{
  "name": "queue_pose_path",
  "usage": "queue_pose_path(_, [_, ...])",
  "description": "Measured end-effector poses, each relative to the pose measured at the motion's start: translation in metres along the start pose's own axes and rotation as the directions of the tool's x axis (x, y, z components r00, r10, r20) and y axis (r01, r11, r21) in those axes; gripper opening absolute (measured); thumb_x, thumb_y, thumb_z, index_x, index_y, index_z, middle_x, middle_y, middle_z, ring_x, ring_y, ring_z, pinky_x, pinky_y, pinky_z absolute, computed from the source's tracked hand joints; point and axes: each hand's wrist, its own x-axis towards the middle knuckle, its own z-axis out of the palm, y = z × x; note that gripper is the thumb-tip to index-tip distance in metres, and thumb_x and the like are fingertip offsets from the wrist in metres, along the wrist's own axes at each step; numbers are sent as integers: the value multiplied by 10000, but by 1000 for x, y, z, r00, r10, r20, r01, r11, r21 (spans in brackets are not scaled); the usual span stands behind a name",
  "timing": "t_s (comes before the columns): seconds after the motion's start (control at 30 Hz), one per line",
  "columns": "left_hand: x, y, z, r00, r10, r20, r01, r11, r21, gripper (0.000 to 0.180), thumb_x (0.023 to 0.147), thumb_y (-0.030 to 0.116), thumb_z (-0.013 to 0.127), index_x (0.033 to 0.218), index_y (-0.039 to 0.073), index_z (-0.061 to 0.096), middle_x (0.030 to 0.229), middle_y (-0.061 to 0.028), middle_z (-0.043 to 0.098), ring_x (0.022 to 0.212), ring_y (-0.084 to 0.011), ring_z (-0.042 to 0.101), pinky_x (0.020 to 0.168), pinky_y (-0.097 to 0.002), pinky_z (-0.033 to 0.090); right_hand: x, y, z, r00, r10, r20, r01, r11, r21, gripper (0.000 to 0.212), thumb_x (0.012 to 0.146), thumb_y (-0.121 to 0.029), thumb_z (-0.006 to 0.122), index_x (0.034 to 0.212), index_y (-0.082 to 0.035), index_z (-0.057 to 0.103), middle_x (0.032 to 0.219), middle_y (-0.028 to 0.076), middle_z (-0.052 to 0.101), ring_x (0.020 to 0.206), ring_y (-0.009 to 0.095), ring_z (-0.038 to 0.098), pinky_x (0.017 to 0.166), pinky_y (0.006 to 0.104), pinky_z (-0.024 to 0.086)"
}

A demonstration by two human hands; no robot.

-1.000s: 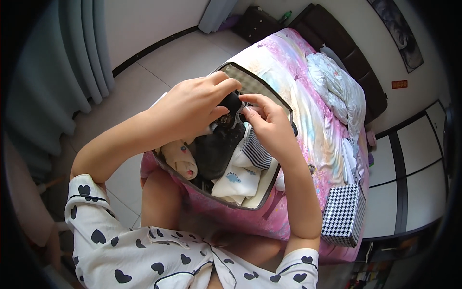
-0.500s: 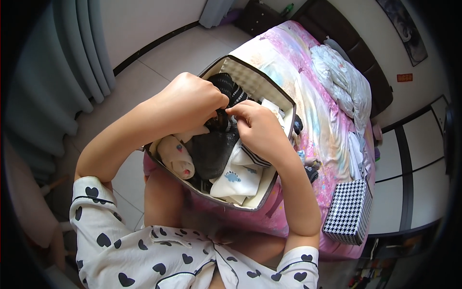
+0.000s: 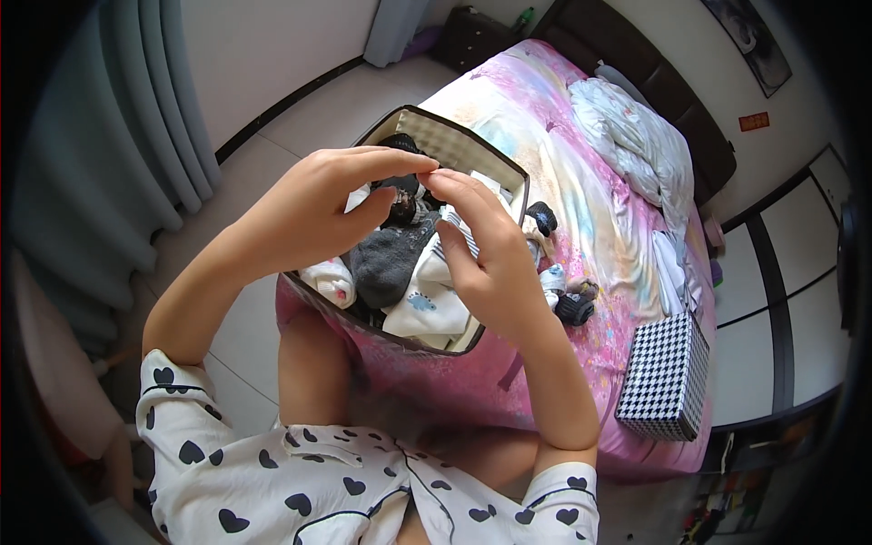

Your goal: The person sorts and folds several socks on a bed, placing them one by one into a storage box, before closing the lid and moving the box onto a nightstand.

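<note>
My left hand and my right hand hover above an open fabric storage box. Their fingers are stretched out, with the fingertips meeting over the middle of the box. I see nothing held in either hand. Below them lie socks: a dark grey one, a white one with a blue dinosaur print, and a rolled white one with red spots. Dark patterned socks sit at the box's far end. My hands and wrists hide part of the contents.
The box rests on the near edge of a bed with a pink patterned sheet. Right of it lie several rolled socks. A black-and-white houndstooth box stands farther right. A crumpled quilt lies toward the headboard.
Both hands have uncurled from closed pinches over the dark socks, and the fingers now extend. More of the grey sock shows. The box sits slightly higher and further left in view.
</note>
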Motion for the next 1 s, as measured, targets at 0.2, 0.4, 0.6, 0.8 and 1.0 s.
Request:
queue_pose_path(0.2, [-26, 43, 22, 968, 251, 6, -249, 963, -106, 672, 742, -86, 538, 1410, -30, 485, 1463, -208, 476, 1382, -341, 437, 1135, -409, 333, -50, -22, -12, 992, -1, -123, 14, 994, 111, 577, 873, 60, 540, 1437, -13, 448, 1435, 244, 460, 1322, 401, 474, 1070, 430, 416])
queue_pose_path(0.4, [-44, 78, 76, 884, 459, 94, -392, 834, -389, 767, 824, 64, 622, 1476, -139, 274, 1528, -324, 287, 1445, -423, 296, 1153, -436, 277, -113, -40, -18, 918, -128, -375, 106, 991, -79, 628, 816, 115, 511, 1434, 9, 468, 1423, 257, 482, 1281, 399, 531, 1021, 425, 468])
queue_pose_path(0.6, [-38, 87, 174, 909, 414, 43, -334, 788, -517, 782, 836, 13, 607, 1521, -56, 236, 1557, -270, 264, 1449, -404, 282, 1167, -451, 262, -182, -12, -32, 859, -53, -510, -14, 992, -125, 561, 847, 88, 499, 1406, 39, 484, 1420, 252, 487, 1261, 383, 548, 1023, 416, 468])
queue_pose_path(0.8, [-16, 73, 285, 944, 181, 275, 164, 465, -870, 779, 903, 69, 555, 1570, 19, 158, 1607, -127, 207, 1456, -211, 265, 1129, -380, 314, -246, 33, -39, 685, 443, -578, -462, 878, 126, 521, 908, -27, 506, 1427, -6, 479, 1396, 183, 522, 1203, 280, 569, 941, 371, 488])
queue_pose_path(1.0, [4, 46, 376, 977, -1, 215, 157, 689, -708, 724, 922, 155, 584, 1557, 81, 246, 1627, -85, 90, 1484, -234, 176, 1169, -408, 241, -277, 85, -53, 644, 588, -489, -561, 798, 220, 528, 917, -50, 546, 1432, 1, 439, 1375, 194, 521, 1256, 326, 526, 1013, 402, 451])
